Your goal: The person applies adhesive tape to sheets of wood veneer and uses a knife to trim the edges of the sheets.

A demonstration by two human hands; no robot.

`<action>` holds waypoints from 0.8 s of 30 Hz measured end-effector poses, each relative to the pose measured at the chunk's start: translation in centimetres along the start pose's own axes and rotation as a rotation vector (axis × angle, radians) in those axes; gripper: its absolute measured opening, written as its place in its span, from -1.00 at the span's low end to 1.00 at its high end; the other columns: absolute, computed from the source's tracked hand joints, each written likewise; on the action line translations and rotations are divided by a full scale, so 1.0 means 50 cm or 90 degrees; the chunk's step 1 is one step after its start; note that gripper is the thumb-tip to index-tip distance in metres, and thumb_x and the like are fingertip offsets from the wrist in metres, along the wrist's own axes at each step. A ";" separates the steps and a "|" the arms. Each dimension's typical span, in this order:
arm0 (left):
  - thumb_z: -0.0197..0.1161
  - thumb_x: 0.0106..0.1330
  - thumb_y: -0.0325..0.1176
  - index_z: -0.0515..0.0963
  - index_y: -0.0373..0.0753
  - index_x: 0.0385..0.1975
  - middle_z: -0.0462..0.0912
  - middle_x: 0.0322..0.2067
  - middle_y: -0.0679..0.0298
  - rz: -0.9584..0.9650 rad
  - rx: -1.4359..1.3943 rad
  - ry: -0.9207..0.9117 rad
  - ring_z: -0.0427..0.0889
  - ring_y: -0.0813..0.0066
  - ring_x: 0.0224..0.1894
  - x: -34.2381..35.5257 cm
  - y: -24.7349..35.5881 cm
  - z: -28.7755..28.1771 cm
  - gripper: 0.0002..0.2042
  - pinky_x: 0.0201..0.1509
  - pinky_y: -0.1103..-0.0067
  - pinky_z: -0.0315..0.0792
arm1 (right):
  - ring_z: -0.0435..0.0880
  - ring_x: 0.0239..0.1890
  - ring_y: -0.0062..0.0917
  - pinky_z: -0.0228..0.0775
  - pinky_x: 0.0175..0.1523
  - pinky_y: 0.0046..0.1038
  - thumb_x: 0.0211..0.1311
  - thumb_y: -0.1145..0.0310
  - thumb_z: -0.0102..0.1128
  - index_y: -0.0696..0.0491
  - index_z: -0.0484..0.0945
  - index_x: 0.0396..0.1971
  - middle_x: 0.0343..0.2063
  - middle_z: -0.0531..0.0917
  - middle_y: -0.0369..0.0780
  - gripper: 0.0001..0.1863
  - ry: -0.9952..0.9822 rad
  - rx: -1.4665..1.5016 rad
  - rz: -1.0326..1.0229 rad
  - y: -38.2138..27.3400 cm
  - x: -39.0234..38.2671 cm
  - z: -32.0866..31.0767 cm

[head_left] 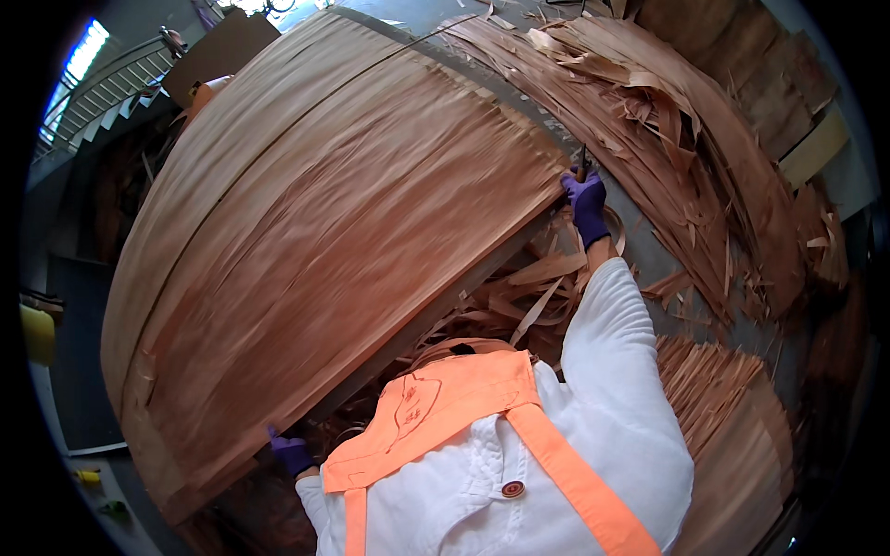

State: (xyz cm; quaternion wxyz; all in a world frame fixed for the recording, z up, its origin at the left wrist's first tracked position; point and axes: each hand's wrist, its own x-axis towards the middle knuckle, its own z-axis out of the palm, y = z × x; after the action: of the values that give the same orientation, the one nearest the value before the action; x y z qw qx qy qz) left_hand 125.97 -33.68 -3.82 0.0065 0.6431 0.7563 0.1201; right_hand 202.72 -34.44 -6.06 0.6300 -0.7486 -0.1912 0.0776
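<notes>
A broad reddish-brown wood veneer sheet (352,213) lies on top of a stack in front of me, its grain running lengthwise. My left hand (293,453), in a purple glove, is at the near left edge, one digit over the sheet and the other fingers hidden at the rim. At the right corner, my right hand (586,199), also gloved in purple, is closed around a slim tool (582,167) with a dark, pointed tip and a brownish handle. Its knuckles are against the veneer's end; whether they also pinch the sheet is unclear.
Torn veneer strips (528,287) lie between my body and the stack. Beyond a narrow strip of floor, a heap of ragged veneer (667,120) spreads on the right. More stacked sheets (732,445) are at lower right. A staircase railing (120,83) rises at far left.
</notes>
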 end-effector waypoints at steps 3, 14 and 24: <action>0.03 0.14 -0.49 0.42 -0.37 -0.06 0.54 -0.20 0.02 -0.020 -0.254 0.004 0.49 0.21 -0.22 0.003 -0.069 0.031 -0.67 -0.12 0.49 0.37 | 0.46 -0.57 -0.67 0.34 -0.45 -0.56 -0.02 0.40 0.33 0.14 0.52 -0.34 -0.57 0.54 -0.33 -0.76 -0.016 -0.086 0.006 0.012 0.012 0.008; 0.05 0.33 -0.19 0.35 -0.37 0.08 0.46 0.04 0.12 -0.206 -0.795 -0.051 0.46 0.29 0.04 0.012 -0.091 0.082 -0.57 0.17 0.44 0.33 | 0.56 -0.55 -0.49 0.39 -0.38 -0.44 -0.07 0.34 0.32 0.19 0.51 -0.41 -0.60 0.59 -0.18 -0.73 0.003 -0.133 0.039 -0.014 0.009 -0.005; -0.14 0.44 -0.29 0.35 -0.43 0.04 0.48 -0.05 0.19 -0.106 -0.480 -0.014 0.43 0.47 -0.13 -0.023 0.052 0.010 -0.65 0.07 0.64 0.31 | 0.57 -0.53 -0.44 0.39 -0.36 -0.43 -0.07 0.32 0.34 0.18 0.53 -0.40 -0.59 0.60 -0.16 -0.72 0.069 -0.137 0.032 -0.011 0.014 -0.008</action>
State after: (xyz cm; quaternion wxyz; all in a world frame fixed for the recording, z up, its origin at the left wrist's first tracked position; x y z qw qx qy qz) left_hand 128.78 -34.35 -3.98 0.2600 0.5333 0.7087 0.3818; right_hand 203.41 -34.43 -5.35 0.5531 -0.8198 -0.1452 0.0319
